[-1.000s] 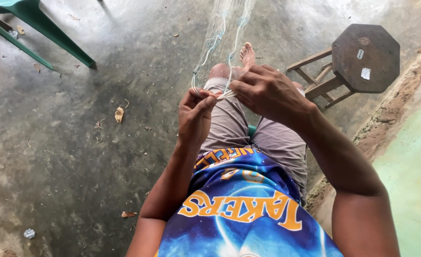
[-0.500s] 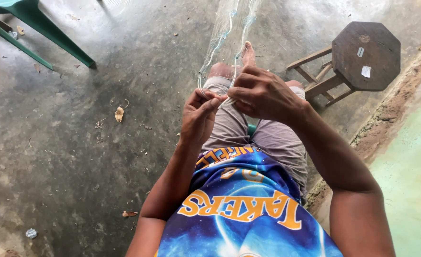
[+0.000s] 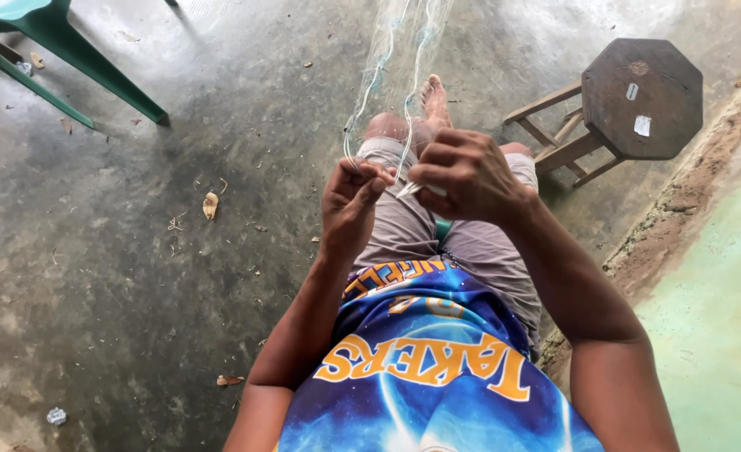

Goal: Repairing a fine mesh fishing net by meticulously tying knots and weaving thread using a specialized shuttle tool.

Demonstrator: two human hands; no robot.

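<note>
Head view looks down over your lap as you sit above a grey concrete floor. Your left hand is raised over your left thigh with its fingertips pinched shut on thin pale strands of a fishing net. Your right hand sits just beside it, fingers curled tight around a small pale tool, possibly a netting needle, though only its tip shows past your thumb and you cannot be sure of its shape. The two hands are close together, the tool's tip pointing toward the left fingertips without clearly touching them.

From your hands the net runs away from you, over your knees and past your bare foot, and stretches on toward the top edge of the picture. Its mesh is so fine that it almost fades into the floor beyond the foot.

You wear grey shorts and a blue shirt with orange lettering. To your right, well apart from your hands, stands a dark wooden stool with an eight-sided seat. At the upper left are the legs of a green plastic chair. A dry leaf lies on the floor to the left of your left hand, and a strip of pale green floor runs along the right edge.
</note>
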